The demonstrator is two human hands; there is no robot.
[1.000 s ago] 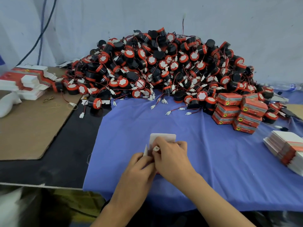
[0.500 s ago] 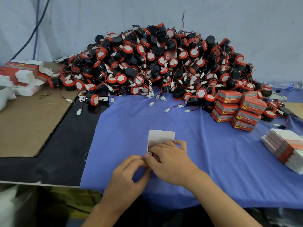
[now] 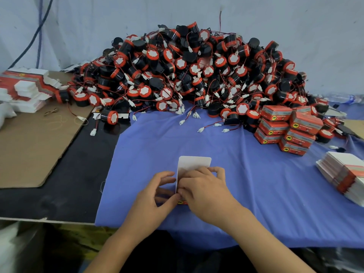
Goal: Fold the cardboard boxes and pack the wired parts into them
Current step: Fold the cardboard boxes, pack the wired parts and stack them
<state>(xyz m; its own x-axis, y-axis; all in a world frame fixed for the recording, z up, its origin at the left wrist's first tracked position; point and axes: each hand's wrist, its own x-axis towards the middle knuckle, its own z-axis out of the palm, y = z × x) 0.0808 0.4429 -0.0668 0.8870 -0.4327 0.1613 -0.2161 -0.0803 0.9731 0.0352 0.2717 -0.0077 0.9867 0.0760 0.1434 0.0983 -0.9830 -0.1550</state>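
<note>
Head view. The cardboard box (image 3: 194, 164) lies on the blue cloth of the tabletop (image 3: 256, 186), directly in front of me, between and under both hands.

- Long axis runs away from me. The white lid flap is open and points at the pile of wired parts (image 3: 197, 75).
- Right hand (image 3: 205, 191): on top of the box body, fingers curled over it and clamped.
- Left hand (image 3: 155, 194): at the box's left side. The thumb presses the near-left corner and the fingers curl against the left edge, pinching it.
- I can't tell whether the end flaps are tucked yet, because my right hand hides them.

The pile is straight ahead past the flap, well apart from both hands. The left hand has the lighter hold, so I judge it the one to free for fetching a part. Finished packed boxes (image 3: 285, 131) are stacked far right, with flat box blanks (image 3: 342, 174) nearer on the right.

Compared with half a second ago:
- My left fingers, then bunched against my right thumb, are now spread up the left edge.
- A red printed strip now shows at the box's near edge.
- More of the flap is showing.
</note>
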